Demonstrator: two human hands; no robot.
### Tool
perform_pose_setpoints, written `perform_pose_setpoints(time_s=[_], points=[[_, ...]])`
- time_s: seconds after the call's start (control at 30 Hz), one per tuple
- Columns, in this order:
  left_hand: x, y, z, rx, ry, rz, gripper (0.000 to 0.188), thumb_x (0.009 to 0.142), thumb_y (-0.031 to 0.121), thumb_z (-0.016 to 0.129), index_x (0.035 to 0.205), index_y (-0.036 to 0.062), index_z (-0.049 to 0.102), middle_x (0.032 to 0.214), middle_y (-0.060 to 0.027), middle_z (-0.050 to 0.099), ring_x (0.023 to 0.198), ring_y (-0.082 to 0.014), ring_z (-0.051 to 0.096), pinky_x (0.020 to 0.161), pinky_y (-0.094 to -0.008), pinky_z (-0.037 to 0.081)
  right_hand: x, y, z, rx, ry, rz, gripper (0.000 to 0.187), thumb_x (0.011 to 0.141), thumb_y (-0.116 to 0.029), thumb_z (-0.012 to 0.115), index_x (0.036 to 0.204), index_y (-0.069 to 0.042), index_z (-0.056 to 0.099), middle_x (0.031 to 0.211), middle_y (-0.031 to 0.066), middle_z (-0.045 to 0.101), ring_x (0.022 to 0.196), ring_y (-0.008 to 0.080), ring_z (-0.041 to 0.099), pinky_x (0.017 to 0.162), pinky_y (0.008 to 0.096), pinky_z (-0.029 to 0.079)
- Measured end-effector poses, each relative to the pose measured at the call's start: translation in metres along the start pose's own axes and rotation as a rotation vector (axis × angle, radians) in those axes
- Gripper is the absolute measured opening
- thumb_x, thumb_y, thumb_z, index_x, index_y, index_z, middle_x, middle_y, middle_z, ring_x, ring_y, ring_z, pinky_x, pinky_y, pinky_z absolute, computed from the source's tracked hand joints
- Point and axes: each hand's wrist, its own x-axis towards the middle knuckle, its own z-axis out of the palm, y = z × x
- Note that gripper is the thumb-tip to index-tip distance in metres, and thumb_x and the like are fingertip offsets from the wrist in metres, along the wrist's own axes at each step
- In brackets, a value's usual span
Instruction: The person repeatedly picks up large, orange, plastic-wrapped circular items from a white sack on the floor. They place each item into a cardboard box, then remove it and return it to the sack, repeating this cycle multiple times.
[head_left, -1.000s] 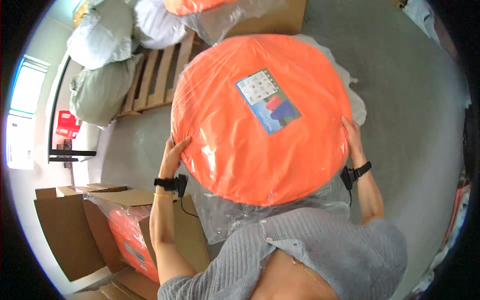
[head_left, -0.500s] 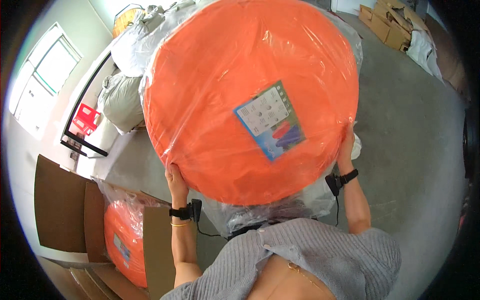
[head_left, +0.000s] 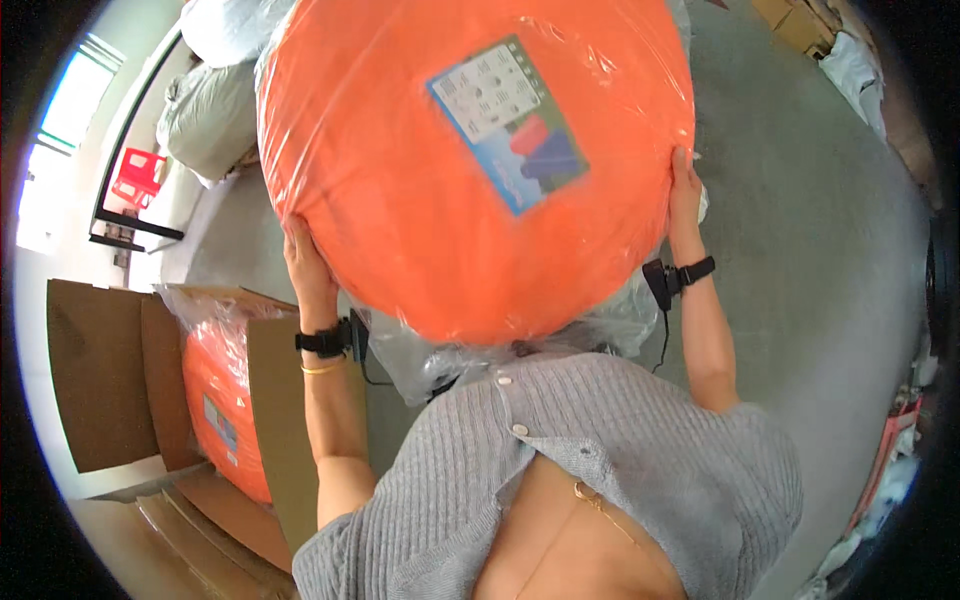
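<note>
A large round orange package [head_left: 400, 230], wrapped in clear plastic, fills the upper middle of the view. A printed card [head_left: 510, 125] lies tilted on its face. My left hand [head_left: 308, 262] grips its lower left edge and my right hand [head_left: 685, 200] its right edge, the thumbs showing on the near face. The other fingers are hidden behind the edge or hard to make out. Loose clear plastic [head_left: 400, 355] hangs below the package, near my body.
On the left stands an open cardboard box [head_left: 290, 400] holding a similar orange package [head_left: 225, 415] in plastic. Beyond it are a black metal frame [head_left: 140, 225], a red stool [head_left: 139, 177] and stuffed sacks [head_left: 205, 115]. Flattened cardboard [head_left: 795, 22] and white plastic [head_left: 855, 80] lie far right.
The orange package has moved up in the picture and slightly left, with both hands still gripping its edges. The view has tilted downward, so the box and sacks also sit higher and further left.
</note>
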Motion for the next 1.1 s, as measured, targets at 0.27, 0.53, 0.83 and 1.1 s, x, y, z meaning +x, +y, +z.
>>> perform_pose_setpoints(time_s=[0.27, 0.53, 0.83, 1.1], points=[[0.063, 0.003, -0.028, -0.057, -0.373, -0.294, 0.032, 0.084, 0.015, 0.053, 0.11, -0.0034, 0.053, 0.096, -0.0076, 0.061, 0.084, -0.0151, 0.06, 0.075, -0.0265, 0.049, 0.035, 0.008, -0.038, -0.133, -0.511, 0.301, 0.037, 0.089, -0.026, 0.047, 0.108, 0.004, 0.054, 0.104, 0.0116, 0.059, 0.09, 0.0163, 0.057, 0.077, 0.0269, 0.047], [0.088, 0.008, -0.018, -0.61, -0.693, -0.663, 0.03, 0.089, 0.019, 0.041, 0.108, -0.0022, 0.052, 0.104, -0.0156, 0.059, 0.09, -0.024, 0.06, 0.08, -0.0362, 0.05, 0.075, 0.041, -0.028, -0.105, -0.56, 0.354, 0.034, 0.085, -0.022, 0.046, 0.11, 0.001, 0.053, 0.114, 0.0089, 0.053, 0.102, 0.0161, 0.05, 0.087, 0.0265, 0.039], [0.064, -0.007, -0.018, -0.564, -0.427, -0.749, 0.032, 0.089, 0.02, 0.044, 0.112, -0.0015, 0.051, 0.109, -0.0155, 0.057, 0.091, -0.0225, 0.059, 0.081, -0.0371, 0.049, 0.08, 0.024, -0.035, -0.299, -0.536, 0.164, 0.037, 0.083, -0.02, 0.047, 0.114, -0.001, 0.051, 0.122, 0.0071, 0.049, 0.111, 0.0165, 0.044, 0.093, 0.0275, 0.034], [0.06, -0.027, -0.041, -0.174, -0.248, -0.277, 0.021, 0.085, 0.011, 0.051, 0.103, -0.0002, 0.054, 0.097, -0.0095, 0.059, 0.086, -0.0174, 0.059, 0.073, -0.0293, 0.049, 0.084, -0.022, 0.006, -0.382, -0.528, -0.471, 0.045, 0.082, -0.02, 0.05, 0.122, -0.002, 0.045, 0.129, 0.006, 0.043, 0.12, 0.0176, 0.036, 0.098, 0.0297, 0.03]])
